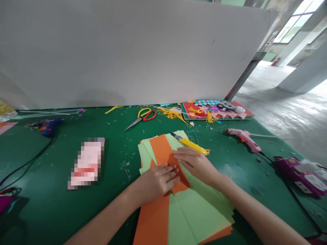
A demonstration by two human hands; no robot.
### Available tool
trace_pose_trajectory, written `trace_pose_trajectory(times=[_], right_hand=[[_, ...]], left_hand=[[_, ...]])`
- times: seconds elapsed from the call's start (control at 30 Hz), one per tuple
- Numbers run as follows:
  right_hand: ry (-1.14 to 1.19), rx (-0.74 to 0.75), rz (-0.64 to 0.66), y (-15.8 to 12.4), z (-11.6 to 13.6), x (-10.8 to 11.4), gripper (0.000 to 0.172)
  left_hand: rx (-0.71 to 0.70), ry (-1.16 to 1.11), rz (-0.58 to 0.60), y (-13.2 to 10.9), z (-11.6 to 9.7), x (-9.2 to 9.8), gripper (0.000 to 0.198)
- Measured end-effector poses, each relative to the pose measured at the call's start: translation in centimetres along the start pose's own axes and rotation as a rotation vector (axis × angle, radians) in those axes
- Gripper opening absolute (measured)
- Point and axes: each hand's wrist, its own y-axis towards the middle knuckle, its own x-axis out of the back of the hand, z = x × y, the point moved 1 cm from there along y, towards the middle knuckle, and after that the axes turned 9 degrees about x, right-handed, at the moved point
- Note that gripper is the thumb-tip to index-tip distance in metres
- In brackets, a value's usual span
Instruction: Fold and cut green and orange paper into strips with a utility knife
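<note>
My left hand (158, 179) lies with fingers stretched flat over an orange paper piece (162, 147). From the right, my right hand (196, 162) rests its extended fingertips on the edge of that same piece. Beneath are stacked light green sheets (206, 207), with more orange paper (152, 223) along the near left side. Whether the orange piece is folded or just overlaps the lower one is hidden by my left hand. A yellow utility knife (192, 144), dark tip pointing up-left, lies just beyond my right hand, partly on the sheets. Neither hand grips anything.
Scissors (143, 117) lie open beyond the papers. Yellow tassels (171, 112) and a red board (240, 108) with trimmings sit by the grey partition (127, 54). A pink glue gun (246, 139) and purple power strip (301, 175) are right; a blue glue gun (51, 126) and pixelated pink object (87, 163) left.
</note>
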Motion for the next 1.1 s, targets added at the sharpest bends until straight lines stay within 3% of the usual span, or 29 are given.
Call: trace_pose_trajectory(times=[0.13, 0.57, 0.97, 1.1], right_hand=[[-0.08, 0.106, 0.154, 0.3, -0.2, -0.4, 0.036], [-0.189, 0.189, 0.364, 0.4, -0.1, 1.0, 0.034], [-0.118, 0.092, 0.633, -0.4, 0.1, 1.9, 0.099], [0.021, 0.041, 0.598, -0.4, 0.2, 2.7, 0.098]], left_hand=[[0.007, -0.023, 0.022, 0.2, 0.0, 0.0, 0.034], [0.021, -0.084, 0.03, 0.1, 0.1, -0.1, 0.034], [0.032, -0.106, 0.096, 0.0, 0.1, 0.4, 0.033], [0.042, -0.121, 0.084, 0.0, 0.1, 0.0, 0.032]])
